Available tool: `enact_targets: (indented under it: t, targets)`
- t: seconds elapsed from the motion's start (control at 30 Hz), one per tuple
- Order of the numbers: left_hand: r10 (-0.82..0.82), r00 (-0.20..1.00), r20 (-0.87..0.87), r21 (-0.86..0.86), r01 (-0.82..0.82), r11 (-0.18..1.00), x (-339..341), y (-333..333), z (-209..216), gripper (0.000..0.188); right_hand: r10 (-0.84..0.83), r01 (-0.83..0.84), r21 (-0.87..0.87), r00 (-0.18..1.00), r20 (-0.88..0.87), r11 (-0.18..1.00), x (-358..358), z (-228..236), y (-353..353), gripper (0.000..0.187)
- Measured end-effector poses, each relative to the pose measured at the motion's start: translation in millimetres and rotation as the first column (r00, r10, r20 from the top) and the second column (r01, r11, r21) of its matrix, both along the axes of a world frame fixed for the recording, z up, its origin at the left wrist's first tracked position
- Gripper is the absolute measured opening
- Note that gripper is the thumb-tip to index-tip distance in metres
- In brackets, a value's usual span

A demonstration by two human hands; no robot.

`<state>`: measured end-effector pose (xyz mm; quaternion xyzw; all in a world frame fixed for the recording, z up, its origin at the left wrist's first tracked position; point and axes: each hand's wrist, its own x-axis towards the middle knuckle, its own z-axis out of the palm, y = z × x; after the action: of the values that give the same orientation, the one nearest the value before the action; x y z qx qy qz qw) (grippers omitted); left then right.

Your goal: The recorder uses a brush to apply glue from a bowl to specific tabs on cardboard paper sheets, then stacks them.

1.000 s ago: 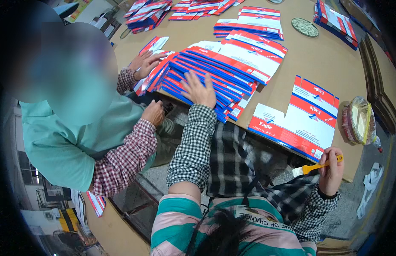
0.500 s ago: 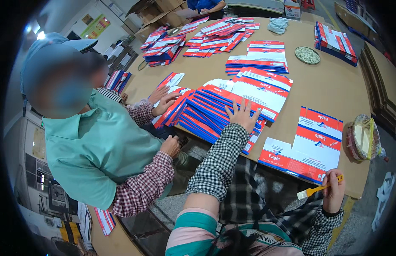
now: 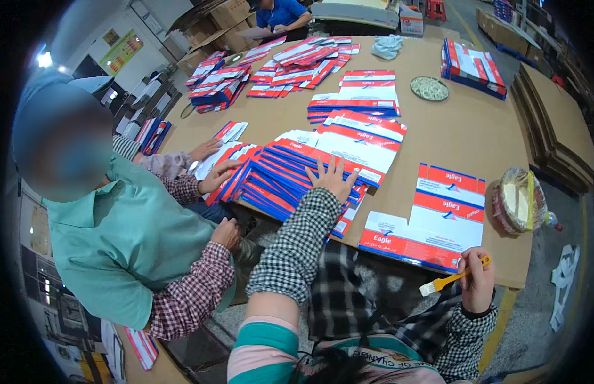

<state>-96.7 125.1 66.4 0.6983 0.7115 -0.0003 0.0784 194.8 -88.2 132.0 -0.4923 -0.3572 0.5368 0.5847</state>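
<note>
My left hand [image 3: 336, 180] lies with its fingers spread on a fanned pile of flat red, white and blue cartons [image 3: 281, 181]. Down at the near right, the fingers of my right hand [image 3: 479, 280] are closed round the orange-yellow handle of a brush [image 3: 445, 281]. Its pale bristles point left, just off the table's near edge. Between my hands, an opened-out carton [image 3: 439, 208] lies flat, its corner close to my right hand. To the right of that carton stands a plastic-lined tub [image 3: 518, 200] holding a pale substance, with a yellow strip across it.
At my left a co-worker in a green shirt [image 3: 111, 237] has one hand [image 3: 221, 175] at the pile's left end. More cartons [image 3: 356, 96] lie stacked farther back on the table [image 3: 463, 131]. A round dish [image 3: 429, 88] and a cloth [image 3: 387, 47] sit beyond. Cardboard sheets [image 3: 553, 121] stand off to the right.
The whole view has shifted, so things sit farther left in it. My left hand stays spread on the pile, and my right hand still holds the brush.
</note>
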Motion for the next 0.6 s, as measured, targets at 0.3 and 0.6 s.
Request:
enact_targets:
  t: [0.3,0.6]
  targets:
    - [-0.176,0.968,0.18,0.785,-0.033,0.618,39,80,125,0.078,-0.06,0.061,0.018,0.997,-0.044,0.998,11,3,-7,0.017]
    - [-0.376,0.628,0.681,0.332,0.194,0.923,92,-81,-9,0.021,-0.055,0.056,0.026,0.998,-0.024,0.998,15,-9,-10,0.019]
